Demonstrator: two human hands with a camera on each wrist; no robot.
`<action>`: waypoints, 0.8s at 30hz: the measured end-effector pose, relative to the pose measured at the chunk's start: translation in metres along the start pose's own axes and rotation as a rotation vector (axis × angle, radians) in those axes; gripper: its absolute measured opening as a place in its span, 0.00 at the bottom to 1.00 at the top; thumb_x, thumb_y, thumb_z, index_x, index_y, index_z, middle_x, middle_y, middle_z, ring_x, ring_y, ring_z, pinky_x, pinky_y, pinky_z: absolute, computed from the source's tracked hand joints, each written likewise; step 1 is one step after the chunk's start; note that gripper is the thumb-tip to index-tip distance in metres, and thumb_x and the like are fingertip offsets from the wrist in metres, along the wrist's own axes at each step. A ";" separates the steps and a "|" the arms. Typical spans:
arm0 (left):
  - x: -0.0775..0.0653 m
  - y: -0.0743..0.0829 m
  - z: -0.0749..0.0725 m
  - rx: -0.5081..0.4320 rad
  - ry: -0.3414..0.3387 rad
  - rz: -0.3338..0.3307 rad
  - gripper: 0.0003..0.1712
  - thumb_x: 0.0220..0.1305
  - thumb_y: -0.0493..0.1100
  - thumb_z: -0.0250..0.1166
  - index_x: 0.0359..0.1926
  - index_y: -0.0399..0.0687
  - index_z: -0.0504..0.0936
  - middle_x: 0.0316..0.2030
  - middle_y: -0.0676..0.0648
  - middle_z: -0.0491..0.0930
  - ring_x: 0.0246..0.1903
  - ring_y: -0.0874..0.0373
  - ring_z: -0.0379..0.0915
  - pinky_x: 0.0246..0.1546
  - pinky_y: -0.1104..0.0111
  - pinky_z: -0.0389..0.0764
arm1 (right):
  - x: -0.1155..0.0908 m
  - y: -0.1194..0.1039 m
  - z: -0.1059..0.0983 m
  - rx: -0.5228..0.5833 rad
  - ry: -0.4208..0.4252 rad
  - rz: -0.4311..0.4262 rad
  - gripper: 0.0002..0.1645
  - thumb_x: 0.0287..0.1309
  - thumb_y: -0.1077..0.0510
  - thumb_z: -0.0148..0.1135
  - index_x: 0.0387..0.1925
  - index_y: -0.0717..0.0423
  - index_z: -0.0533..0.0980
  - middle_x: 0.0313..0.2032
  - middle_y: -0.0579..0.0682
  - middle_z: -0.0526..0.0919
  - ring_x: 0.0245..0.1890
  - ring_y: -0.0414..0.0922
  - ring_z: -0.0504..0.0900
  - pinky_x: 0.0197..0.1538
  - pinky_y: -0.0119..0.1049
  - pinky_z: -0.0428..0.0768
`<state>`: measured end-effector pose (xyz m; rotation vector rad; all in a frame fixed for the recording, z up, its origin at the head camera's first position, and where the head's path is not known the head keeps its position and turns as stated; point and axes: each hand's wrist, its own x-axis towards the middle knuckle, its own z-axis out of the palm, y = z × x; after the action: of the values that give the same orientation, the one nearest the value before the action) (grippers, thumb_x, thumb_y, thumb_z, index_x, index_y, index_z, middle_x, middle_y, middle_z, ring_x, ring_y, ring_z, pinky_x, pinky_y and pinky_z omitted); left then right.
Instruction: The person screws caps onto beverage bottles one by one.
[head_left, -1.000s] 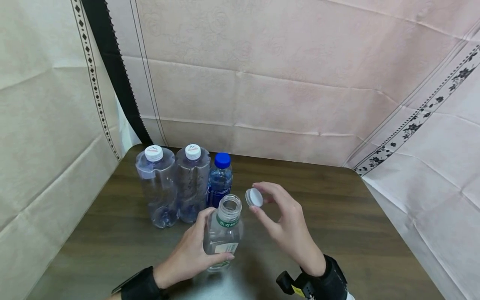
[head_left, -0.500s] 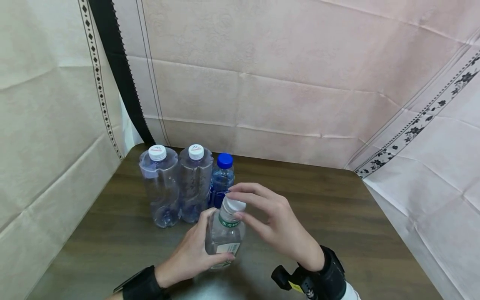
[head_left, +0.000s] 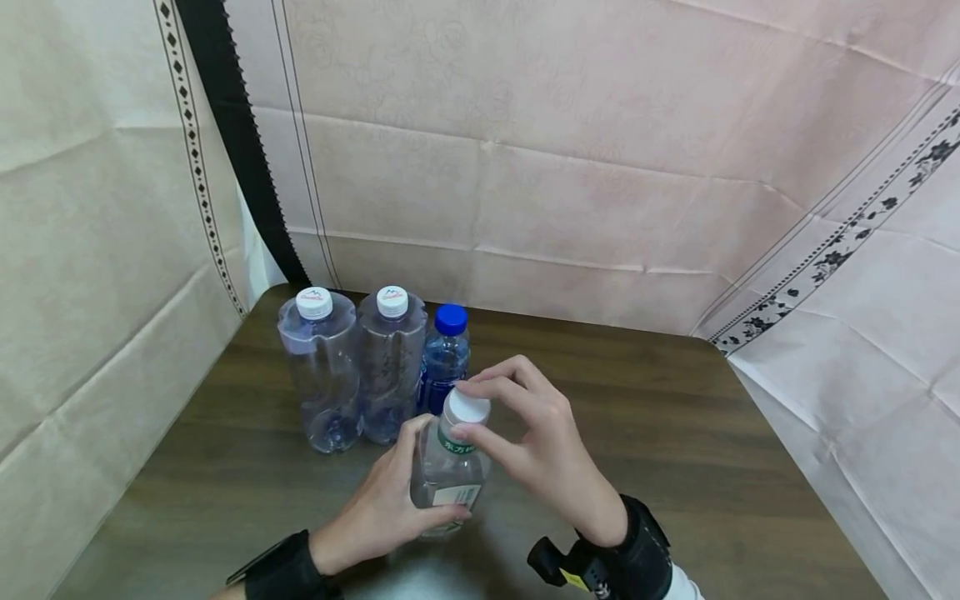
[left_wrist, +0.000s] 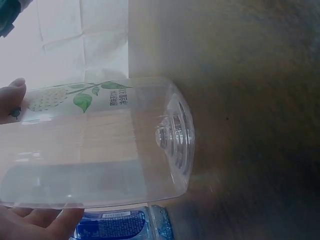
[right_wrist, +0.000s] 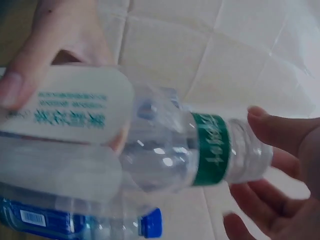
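Note:
A clear plastic bottle [head_left: 448, 467] with a green neck band [right_wrist: 211, 150] leans slightly, its top tilted to the right. My left hand [head_left: 382, 500] grips its body, thumb on the near side; the left wrist view shows its base over the table and a leaf-printed label [left_wrist: 82, 97]. A white cap [head_left: 468, 407] sits on the bottle's mouth. My right hand [head_left: 536, 433] pinches the cap, thumb at its near edge and fingertips at the far side. Whether the cap is threaded on cannot be seen.
Two large clear bottles with white caps, the left one [head_left: 318, 375] and the right one [head_left: 390, 367], stand at the table's back left. Beside them is a small blue-capped bottle [head_left: 447, 354]. Pale cloth [head_left: 525, 183] hangs behind the brown table [head_left: 675, 417].
My right hand has brought the white cap left onto the bottle's open mouth. Over the last half second its fingers have shifted around the cap. The left hand keeps its grip.

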<state>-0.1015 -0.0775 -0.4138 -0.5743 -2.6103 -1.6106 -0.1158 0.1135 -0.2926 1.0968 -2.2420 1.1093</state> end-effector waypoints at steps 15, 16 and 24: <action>-0.001 -0.001 0.001 0.029 0.015 0.040 0.56 0.45 0.61 0.75 0.69 0.61 0.50 0.58 0.49 0.72 0.53 0.53 0.76 0.50 0.57 0.82 | -0.011 -0.021 0.032 -0.214 0.306 0.203 0.21 0.48 0.49 0.75 0.45 0.49 0.83 0.29 0.43 0.68 0.32 0.38 0.66 0.36 0.33 0.63; -0.001 -0.001 0.001 0.028 0.016 0.045 0.56 0.45 0.61 0.75 0.69 0.62 0.50 0.58 0.49 0.72 0.53 0.54 0.76 0.50 0.58 0.82 | -0.011 -0.020 0.033 -0.216 0.313 0.196 0.21 0.48 0.49 0.75 0.45 0.49 0.83 0.29 0.44 0.69 0.32 0.39 0.66 0.36 0.33 0.64; -0.001 0.000 0.000 0.027 0.012 0.042 0.57 0.45 0.61 0.76 0.68 0.60 0.50 0.58 0.50 0.72 0.52 0.56 0.77 0.49 0.58 0.83 | -0.004 -0.004 0.010 -0.015 0.075 0.063 0.28 0.50 0.54 0.74 0.55 0.50 0.77 0.53 0.46 0.79 0.53 0.42 0.77 0.53 0.34 0.79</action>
<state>-0.1008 -0.0780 -0.4141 -0.6118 -2.5893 -1.5594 -0.1100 0.1056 -0.2994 0.9687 -2.2366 1.1379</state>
